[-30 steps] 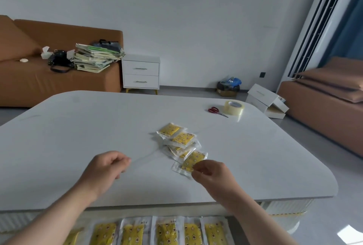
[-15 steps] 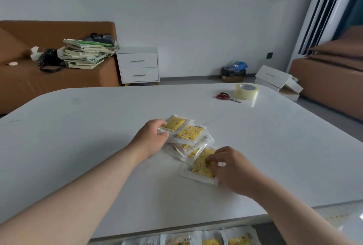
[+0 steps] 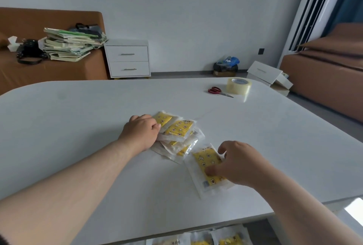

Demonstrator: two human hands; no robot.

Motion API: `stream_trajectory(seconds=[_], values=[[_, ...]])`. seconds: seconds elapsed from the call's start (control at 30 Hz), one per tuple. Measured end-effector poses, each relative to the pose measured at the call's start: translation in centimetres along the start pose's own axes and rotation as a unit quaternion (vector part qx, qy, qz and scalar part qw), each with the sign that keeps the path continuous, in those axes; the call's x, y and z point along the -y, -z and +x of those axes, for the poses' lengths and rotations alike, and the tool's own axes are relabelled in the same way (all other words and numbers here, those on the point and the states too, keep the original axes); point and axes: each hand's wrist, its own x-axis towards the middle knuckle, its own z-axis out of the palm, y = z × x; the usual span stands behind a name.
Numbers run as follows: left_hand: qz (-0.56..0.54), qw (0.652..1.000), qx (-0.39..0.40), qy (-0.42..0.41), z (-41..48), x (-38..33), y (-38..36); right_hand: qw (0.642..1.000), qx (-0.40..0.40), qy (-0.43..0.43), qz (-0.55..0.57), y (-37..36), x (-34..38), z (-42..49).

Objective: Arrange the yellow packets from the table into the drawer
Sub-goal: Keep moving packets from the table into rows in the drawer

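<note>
Several yellow packets in clear wrappers lie in an overlapping pile [image 3: 179, 132] near the middle of the white table [image 3: 78, 119]. My left hand [image 3: 141, 132] grips the left edge of the pile's far packets. One packet [image 3: 206, 163] lies apart from the pile, nearer to me, and my right hand [image 3: 238, 163] pinches its right side between thumb and fingers. Below the table's near edge, the open drawer shows a few yellow packets [image 3: 228, 239] laid side by side.
Red-handled scissors [image 3: 217, 91] and a roll of clear tape [image 3: 238, 85] sit at the table's far right. Beyond are a white nightstand [image 3: 128, 59], a brown sofa with stacked books [image 3: 68, 45], boxes on the floor [image 3: 268, 73] and a brown bench at right.
My left hand reached forward onto the pile's left edge. My right hand drew one packet out of the pile toward me and to the right. The camera moved closer over the table.
</note>
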Motion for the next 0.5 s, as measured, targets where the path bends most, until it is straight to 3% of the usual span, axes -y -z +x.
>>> stream_trajectory(seconds=[0.27, 0.5], values=[[-0.014, 0.996, -0.044, 0.07, 0.0, 0.0, 1.2, 0.996, 0.046, -0.047, 0.068, 0.1, 0.7, 0.1], [-0.002, 0.977, 0.066, 0.204, 1.5, -0.7, 2.9, 0.983, 0.051, -0.061, 0.163, 0.3, 0.1, 0.4]])
